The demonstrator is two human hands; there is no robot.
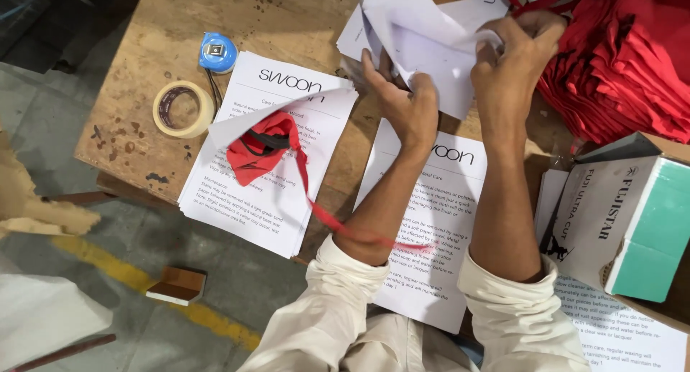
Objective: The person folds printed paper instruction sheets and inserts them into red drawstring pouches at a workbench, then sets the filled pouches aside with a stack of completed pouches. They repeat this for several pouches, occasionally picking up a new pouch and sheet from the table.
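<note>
Both hands grip a folded white paper sheet (pixel 424 38) at the tabletop's (pixel 144 92) far edge: left hand (pixel 406 99) beneath, right hand (pixel 514 52) pinching the corner. Uneven pulling could tear or crease it crookedly.

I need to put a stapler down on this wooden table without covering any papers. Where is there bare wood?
Bare wood lies along the table top edge, above the blue tape measure and tape roll. A narrow strip runs between the two printed stacks. Crowded: red cloth pile, box, both hands folding paper.
</note>
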